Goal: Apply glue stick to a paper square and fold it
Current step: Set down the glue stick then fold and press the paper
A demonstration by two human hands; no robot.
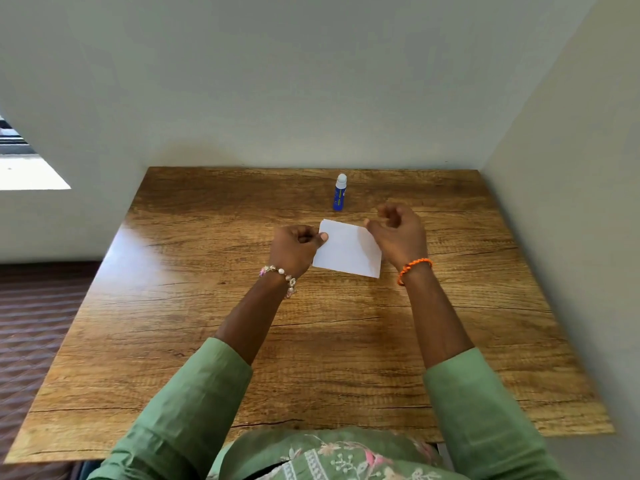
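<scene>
Paper square (348, 249) lies on the wooden table (207, 341) between our 2 hands, a little beyond table centre, toward 12 o'clock from us. Our left hand (294, 249) has its fingers curled, thumb laid on the sheet's 9 o'clock edge, pinching it there. Our right hand (398, 237) sits at the sheet's 3 o'clock side with fingers loosely curled and lifted; we cannot tell whether they touch the paper, and they seem to hold nothing.

We judge the main risk to be a skewed fold: with only 1 edge pinned, the sheet could pivot under the thumb and its corners would miss each other. If glue is already on, a crooked press may set before we can correct it; whether it is on, we cannot tell.

Glue stick (340, 192) stands upright with its white cap on at 12 o'clock from the paper, near but apart. A careless reach by the right hand could topple it. Nothing else lies between hands and sheet.
</scene>
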